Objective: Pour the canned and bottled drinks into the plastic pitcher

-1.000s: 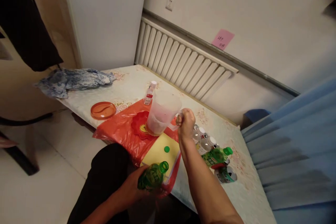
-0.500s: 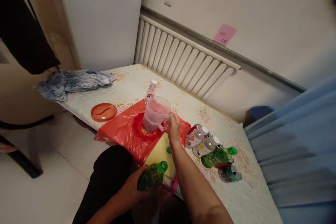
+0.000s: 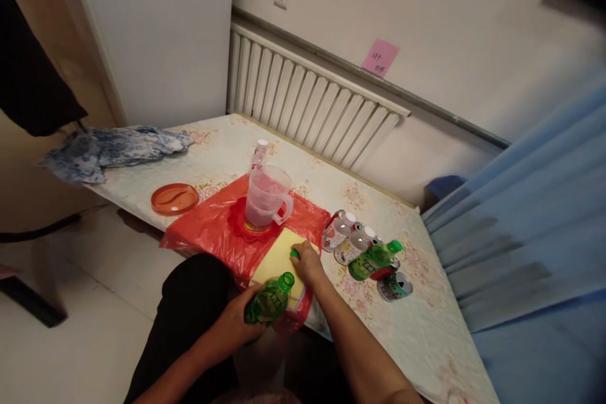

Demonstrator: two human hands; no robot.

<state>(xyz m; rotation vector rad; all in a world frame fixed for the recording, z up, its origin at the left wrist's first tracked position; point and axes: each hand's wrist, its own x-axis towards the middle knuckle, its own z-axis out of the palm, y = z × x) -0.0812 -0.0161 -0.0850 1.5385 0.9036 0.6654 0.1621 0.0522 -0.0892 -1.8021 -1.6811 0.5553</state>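
Note:
My left hand [image 3: 237,319] is closed around a green plastic bottle [image 3: 267,301], tilted, its mouth uncovered. My right hand [image 3: 307,262] pinches a green bottle cap [image 3: 294,253] over a yellow sheet [image 3: 274,254]. Beyond it a translucent plastic jug [image 3: 265,199] stands on a red scalloped dish [image 3: 241,229], its handle toward the right. The sheet and dish lie on a red plastic bag [image 3: 203,227]. Behind the jug is a clear bottle with a white cap [image 3: 259,153].
To the right stand white-capped bottles [image 3: 353,249], a capped green bottle [image 3: 372,262] and drink cans [image 3: 395,287]. An orange lid [image 3: 175,199] and a blue patterned cloth [image 3: 127,148] lie left on the flowered tablecloth [image 3: 379,341]. A radiator [image 3: 303,95] and blue curtain [image 3: 525,227] border the table.
My right hand has let go of the jug handle, come nearer and taken hold of the green cap. The left hand still holds the green bottle. The view has shifted slightly.

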